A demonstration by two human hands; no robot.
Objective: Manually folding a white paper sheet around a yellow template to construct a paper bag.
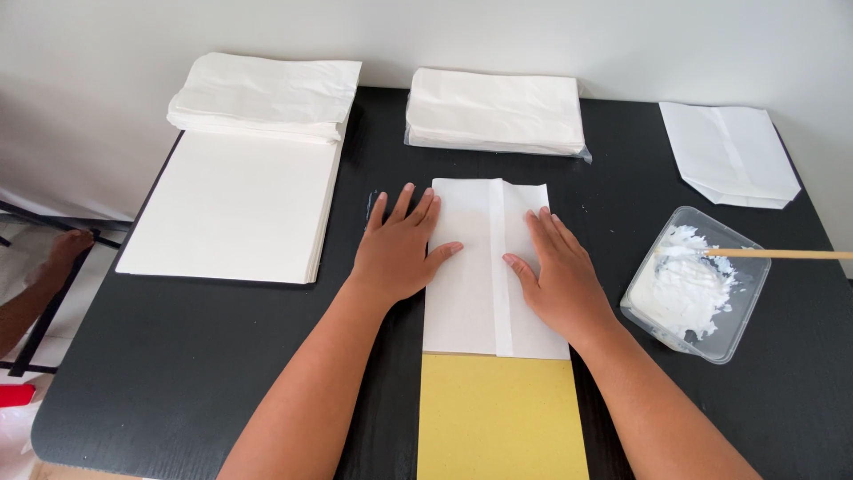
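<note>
- A folded white paper sheet with an overlapping centre seam (475,267) lies flat in the middle of the frame on the black wooden counter (178,373).
- Its lower edge overlaps a yellow rectangular card (502,418) that runs down to the bottom edge of the frame.
- The left hand (400,249) lies palm down with fingers spread, partly on the left edge of the paper and partly on the bare counter beside it; its thumb points onto the sheet.
- The right hand (555,271) lies palm down on the right half of the paper, just right of the seam, fingers together and pointing toward the top of the frame.
- Neither grip is clenched: both hands are released and flat, pressing on the sheet rather than grasping it, so the paper sits under the palms and between the two thumbs.
- At centre right, a clear plastic tub of white paste (693,284) stands near the right hand but apart from it, with a thin wooden stick (782,254) resting in it and reaching to the right edge of the frame.
- At upper left lies a large stack of flat white sheets (231,209), with a pile of folded white paper bags (267,93) on its far end.
- At top centre sits a wrapped bundle of white paper bags (493,111).
- At upper right lies a single finished white paper bag (729,151).
</note>
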